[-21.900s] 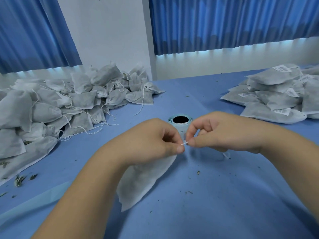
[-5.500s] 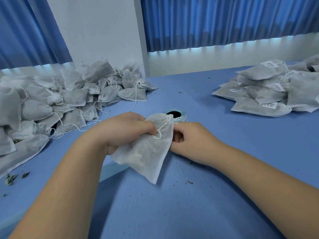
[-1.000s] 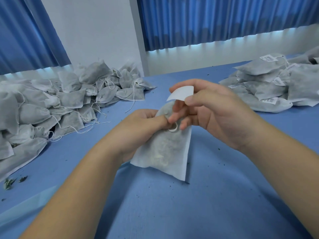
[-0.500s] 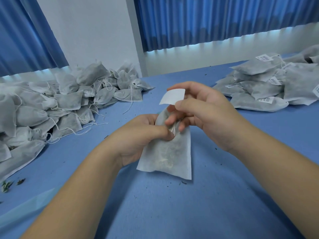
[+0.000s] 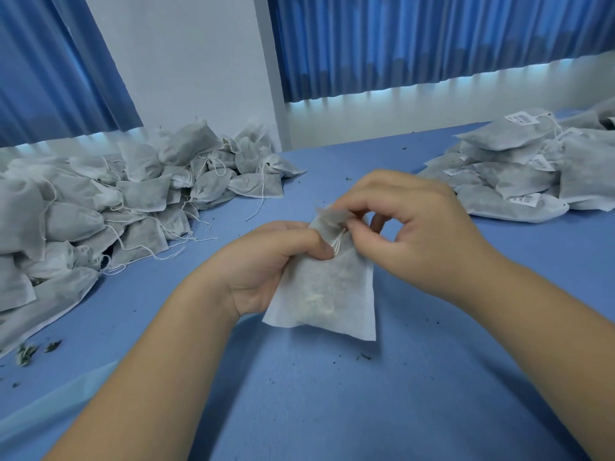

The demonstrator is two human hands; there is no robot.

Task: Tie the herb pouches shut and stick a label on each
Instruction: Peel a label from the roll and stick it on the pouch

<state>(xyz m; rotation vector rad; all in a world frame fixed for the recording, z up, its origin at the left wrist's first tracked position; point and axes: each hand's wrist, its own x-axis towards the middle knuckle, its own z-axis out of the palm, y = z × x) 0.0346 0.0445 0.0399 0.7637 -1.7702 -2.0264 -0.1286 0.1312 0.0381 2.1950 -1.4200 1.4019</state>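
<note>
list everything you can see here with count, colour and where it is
held pouch: one, white, centre, in both hands
string: a few strands, white, at the held pouch's neck
unlabelled pouches: a big pile, grey-white, left
labelled pouches: a stack, grey-white, right
labels: at least four, white, on the right stack
herb bits: scattered, green, near left
table: one, blue, under everything
curtains: two, blue, back
wall: one, white, between the curtains
left hand: one, grips the held pouch's left side
right hand: one, pinches at its neck
</note>
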